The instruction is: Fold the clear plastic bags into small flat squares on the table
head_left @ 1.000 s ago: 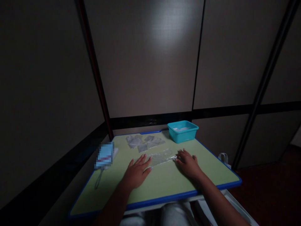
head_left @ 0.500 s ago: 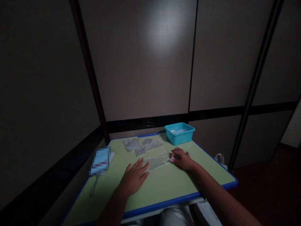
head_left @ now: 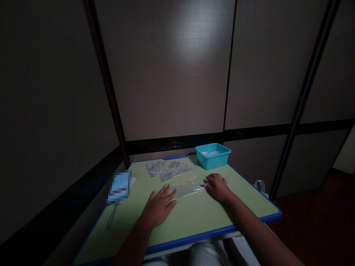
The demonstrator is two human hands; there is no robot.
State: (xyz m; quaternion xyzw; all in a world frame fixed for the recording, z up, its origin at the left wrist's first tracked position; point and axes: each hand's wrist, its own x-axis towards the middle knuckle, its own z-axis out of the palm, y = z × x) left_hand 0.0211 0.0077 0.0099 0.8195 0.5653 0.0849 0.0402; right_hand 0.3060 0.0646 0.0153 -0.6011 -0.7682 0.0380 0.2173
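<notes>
A clear plastic bag [head_left: 188, 187] lies stretched flat on the light green table [head_left: 194, 218] between my two hands. My left hand [head_left: 159, 208] rests palm down on the bag's left end, its fingers spread. At the other end, my right hand [head_left: 217, 187] is closed, with curled fingers and thumb on the bag's edge; the fingertips are partly hidden. Just beyond the bag, several small clear packets lie in two loose groups, a left one [head_left: 155, 169] and a right one [head_left: 179, 168], with a small square packet [head_left: 166, 176] in front.
A turquoise plastic basket [head_left: 213, 161] with clear plastic inside stands at the table's far right corner. On the left edge lies a blurred-out light blue item [head_left: 119, 187] with a looped strap [head_left: 111, 218]. Panelled walls [head_left: 172, 92] rise behind the table.
My right hand has curled its fingers further in and shifted slightly right at the bag's end. The left hand stays flat in place. The view has moved a little.
</notes>
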